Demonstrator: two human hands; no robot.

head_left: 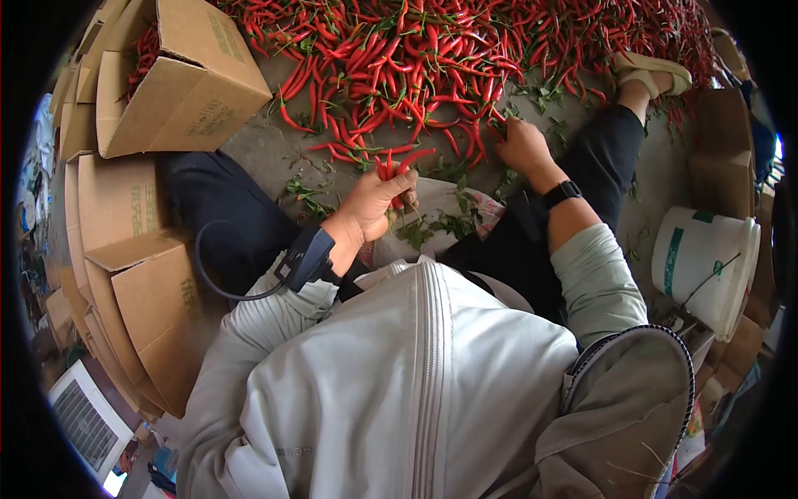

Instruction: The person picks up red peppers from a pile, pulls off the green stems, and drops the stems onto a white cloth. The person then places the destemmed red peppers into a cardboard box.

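My left hand [378,200] is closed around a small bunch of red chili peppers [389,166], whose tips stick up past the thumb and fingers. At the near edge of a big heap of red chili peppers [399,66], my right hand [524,148] has its fingers curled together, with a red chili pepper at the fingertips; part of that grip is hidden. Green leaves and stems [440,226] lie on a pale sheet [432,193] between my legs, just below the left hand.
Cardboard boxes stand to my left, among them an open box [179,91] with chili peppers inside. A white bucket [702,266] lies tilted on the right. My foot in a beige sandal [657,73] rests against the heap. Loose leaves [307,191] litter the concrete floor.
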